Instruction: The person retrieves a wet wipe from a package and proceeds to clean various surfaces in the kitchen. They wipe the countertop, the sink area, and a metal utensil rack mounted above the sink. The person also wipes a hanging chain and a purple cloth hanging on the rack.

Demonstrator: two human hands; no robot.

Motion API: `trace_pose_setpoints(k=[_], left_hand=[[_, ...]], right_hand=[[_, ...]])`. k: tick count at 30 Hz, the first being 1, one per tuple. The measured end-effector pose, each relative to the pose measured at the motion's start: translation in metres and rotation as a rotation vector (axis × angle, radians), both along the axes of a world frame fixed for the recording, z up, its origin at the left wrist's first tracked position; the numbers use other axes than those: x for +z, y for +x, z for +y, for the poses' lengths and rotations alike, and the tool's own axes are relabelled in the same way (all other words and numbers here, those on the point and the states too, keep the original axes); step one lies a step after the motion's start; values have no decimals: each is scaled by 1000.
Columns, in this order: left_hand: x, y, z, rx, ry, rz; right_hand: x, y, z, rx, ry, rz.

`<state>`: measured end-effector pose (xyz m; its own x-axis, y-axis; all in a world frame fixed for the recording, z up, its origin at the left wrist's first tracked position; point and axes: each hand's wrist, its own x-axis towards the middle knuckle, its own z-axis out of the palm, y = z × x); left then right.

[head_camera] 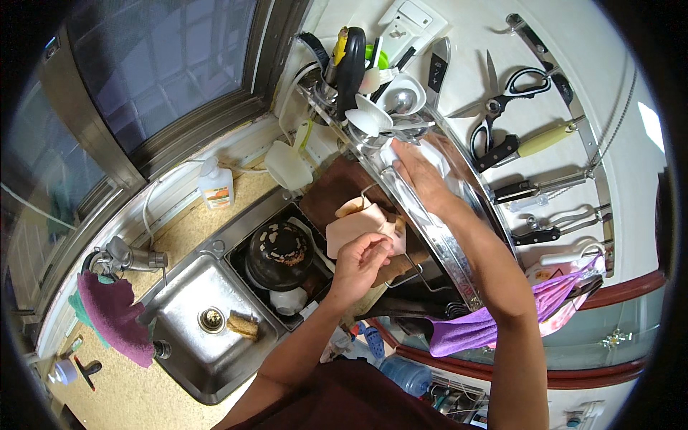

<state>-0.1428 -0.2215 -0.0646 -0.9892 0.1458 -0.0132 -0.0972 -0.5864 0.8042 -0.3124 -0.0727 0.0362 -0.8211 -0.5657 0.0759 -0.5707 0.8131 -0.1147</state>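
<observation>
My right hand (422, 174) lies with fingers stretched over a crumpled white cloth or paper (434, 156), on the steel wall rack (443, 236). White ladles (371, 118) and other utensils stand just beyond its fingertips. Lower down and to the left is my left hand (361, 269), with its fingers loosely curled. It is in front of a pale pink, flat item (349, 236) below a wire hook of the rack. Whether the left fingers touch or pinch that item is hidden. Behind it leans a dark brown board (330, 191).
A steel sink (188, 290) holds a brown sponge (243, 325). Beside it, a black basin holds an upturned dark pot (281, 255) and a white bowl (288, 300). Scissors (493, 106) and knives (497, 153) hang on the wall at right. A purple cloth (473, 330) hangs near my right forearm.
</observation>
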Motion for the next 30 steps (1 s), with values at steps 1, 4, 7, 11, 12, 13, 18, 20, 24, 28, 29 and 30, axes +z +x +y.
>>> trace_pose_setpoints(k=[1, 4, 7, 11, 12, 13, 18, 20, 24, 28, 29, 30], left_hand=[[-1, 1, 0, -2, -2, 6], [-3, 2, -1, 36, 27, 9], [-13, 8, 2, 4, -5, -44], [-21, 5, 1, 68, -51, 4], [-19, 3, 0, 65, -35, 8], [-21, 1, 1, 59, -33, 12], [-17, -4, -1, 60, -73, 8], [-27, -7, 9, 59, -49, 21], [-1, -12, 18, -32, 47, -46], [2, -5, 26, -67, 21, -30], [1, -2, 24, -63, -5, -35], [2, 2, 20, -65, -29, -38]], right_hand=[[4, -5, -8, -7, 60, 47], [7, -13, -16, -46, 171, 114], [-2, -4, -3, -141, -379, -55], [-7, -3, -3, -205, -561, -171], [-6, -9, -2, -226, -386, -127], [-7, -13, -2, -271, -467, -247], [-14, -26, -2, -359, -730, -518], [-8, -19, -8, -367, -645, -426], [6, -13, -25, -276, -333, -292], [-5, 9, 15, 183, -252, -54], [-4, 16, 23, 181, -226, -102], [5, 28, 28, 174, -198, -148]])
